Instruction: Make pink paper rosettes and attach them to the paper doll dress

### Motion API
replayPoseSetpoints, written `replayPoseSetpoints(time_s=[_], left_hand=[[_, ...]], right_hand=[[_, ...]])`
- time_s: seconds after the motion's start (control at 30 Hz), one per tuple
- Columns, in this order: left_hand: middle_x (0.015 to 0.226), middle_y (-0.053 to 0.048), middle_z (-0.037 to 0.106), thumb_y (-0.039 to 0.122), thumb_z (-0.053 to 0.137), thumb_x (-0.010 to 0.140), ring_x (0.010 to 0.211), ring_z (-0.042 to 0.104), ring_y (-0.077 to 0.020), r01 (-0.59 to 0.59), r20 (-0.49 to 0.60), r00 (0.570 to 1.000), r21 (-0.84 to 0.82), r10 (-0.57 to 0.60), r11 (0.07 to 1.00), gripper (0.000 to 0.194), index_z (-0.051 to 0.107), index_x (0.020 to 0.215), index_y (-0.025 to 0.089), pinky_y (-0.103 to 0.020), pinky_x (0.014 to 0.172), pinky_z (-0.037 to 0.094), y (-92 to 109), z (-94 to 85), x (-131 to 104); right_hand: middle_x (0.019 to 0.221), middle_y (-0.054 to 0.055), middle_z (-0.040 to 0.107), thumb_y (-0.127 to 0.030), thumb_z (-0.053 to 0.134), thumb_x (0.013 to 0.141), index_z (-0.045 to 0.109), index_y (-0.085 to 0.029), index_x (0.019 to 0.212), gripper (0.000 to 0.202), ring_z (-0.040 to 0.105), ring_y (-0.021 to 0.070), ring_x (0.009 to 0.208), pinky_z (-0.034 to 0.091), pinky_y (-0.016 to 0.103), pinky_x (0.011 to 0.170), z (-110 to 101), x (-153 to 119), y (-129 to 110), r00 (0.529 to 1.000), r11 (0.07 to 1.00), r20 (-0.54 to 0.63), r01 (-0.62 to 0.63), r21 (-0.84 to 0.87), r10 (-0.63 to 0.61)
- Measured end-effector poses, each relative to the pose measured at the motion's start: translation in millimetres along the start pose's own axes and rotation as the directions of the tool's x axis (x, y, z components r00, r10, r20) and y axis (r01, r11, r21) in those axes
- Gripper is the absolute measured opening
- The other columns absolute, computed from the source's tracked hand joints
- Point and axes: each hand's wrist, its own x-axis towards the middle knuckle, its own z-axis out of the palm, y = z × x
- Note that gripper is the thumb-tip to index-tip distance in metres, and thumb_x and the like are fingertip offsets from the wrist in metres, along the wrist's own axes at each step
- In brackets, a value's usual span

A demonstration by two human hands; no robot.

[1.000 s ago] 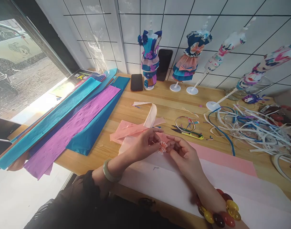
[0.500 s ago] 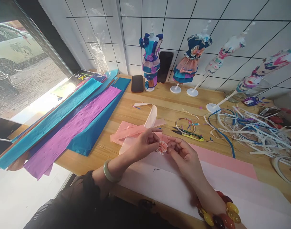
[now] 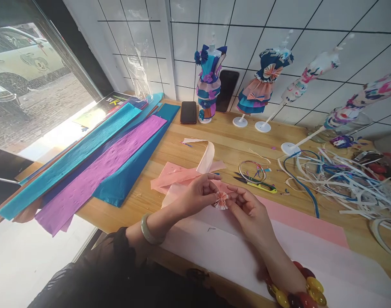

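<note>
Between my two hands is a small pleated paper rosette point(image 3: 221, 200), pink and white, its folds fanned round a centre. My left hand point(image 3: 200, 194) pinches its left edge with thumb and fingers. On the opposite edge, my right hand point(image 3: 248, 207) grips it the same way. Below them lie pale sheets point(image 3: 211, 248) with a pink sheet point(image 3: 311, 220) along the far side. Just beyond my left hand are pink paper strips point(image 3: 173, 175) and a curled pale strip point(image 3: 207, 156). Yellow-handled thread snips point(image 3: 261, 185) rest by a wire coil point(image 3: 251, 172) past my right hand.
Crepe paper strips point(image 3: 102, 182) in purple and blue cover the left side. Small dress forms point(image 3: 209, 85), two of them in paper outfits, stand along the tiled wall with a phone point(image 3: 227, 92) and a dark case point(image 3: 188, 113). Tangled white strips point(image 3: 336, 182) fill the right.
The whole view has shifted a little, so everything sits slightly further right. Both hands keep hold of the rosette, which appears turned slightly.
</note>
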Motion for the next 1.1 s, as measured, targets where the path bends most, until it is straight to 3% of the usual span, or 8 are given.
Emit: replayPoseSetpoints(time_s=[0.23, 0.57, 0.77, 1.1], left_hand=[[0.068, 0.000, 0.058, 0.024, 0.064, 0.073, 0.060, 0.056, -0.0099, 0.029, 0.063, 0.998, -0.049, -0.026, 0.998, 0.045, 0.045, 0.112, 0.012, -0.025, 0.058, 0.044, -1.8, -0.3, 0.9], [0.065, 0.001, 0.058, 0.015, 0.061, 0.072, 0.057, 0.055, -0.0086, 0.028, -0.002, 1.000, -0.021, -0.028, 0.999, 0.041, 0.048, 0.110, 0.012, -0.024, 0.057, 0.046, -2.5, -1.9, 1.8], [0.067, 0.001, 0.059, 0.016, 0.062, 0.070, 0.056, 0.057, -0.0093, 0.038, -0.050, 0.998, -0.032, -0.040, 0.999, 0.041, 0.049, 0.109, 0.011, -0.026, 0.057, 0.049, -1.6, -1.9, 1.6], [0.072, -0.001, 0.060, 0.030, 0.062, 0.075, 0.064, 0.059, -0.0132, 0.125, 0.048, 0.992, -0.095, -0.121, 0.988, 0.048, 0.044, 0.116, 0.014, -0.029, 0.059, 0.047, 0.1, -3.8, 0.7]], right_hand=[[0.083, 0.004, 0.061, -0.037, 0.061, 0.077, 0.055, -0.021, 0.105, 0.032, 0.059, 0.0172, 0.078, 0.048, 0.031, 0.071, 1.0, 0.6, -2.8, 1.000, 0.999, 0.001, -0.023, 0.040, 0.023], [0.083, 0.003, 0.062, -0.039, 0.060, 0.079, 0.057, -0.022, 0.104, 0.030, 0.059, 0.0162, 0.078, 0.049, 0.029, 0.071, -1.6, -0.6, -3.8, 0.999, 1.000, -0.041, -0.021, -0.010, 0.020], [0.098, 0.007, 0.064, -0.040, 0.063, 0.077, 0.054, -0.022, 0.109, 0.038, 0.060, 0.0197, 0.088, 0.050, 0.034, 0.075, 0.3, -0.4, -3.2, 0.998, 0.999, 0.046, -0.034, 0.042, 0.032], [0.086, 0.003, 0.064, -0.033, 0.061, 0.080, 0.052, -0.023, 0.107, 0.030, 0.061, 0.0160, 0.080, 0.049, 0.030, 0.073, 0.6, -0.6, -4.9, 0.996, 0.994, 0.073, -0.057, 0.091, 0.050]])
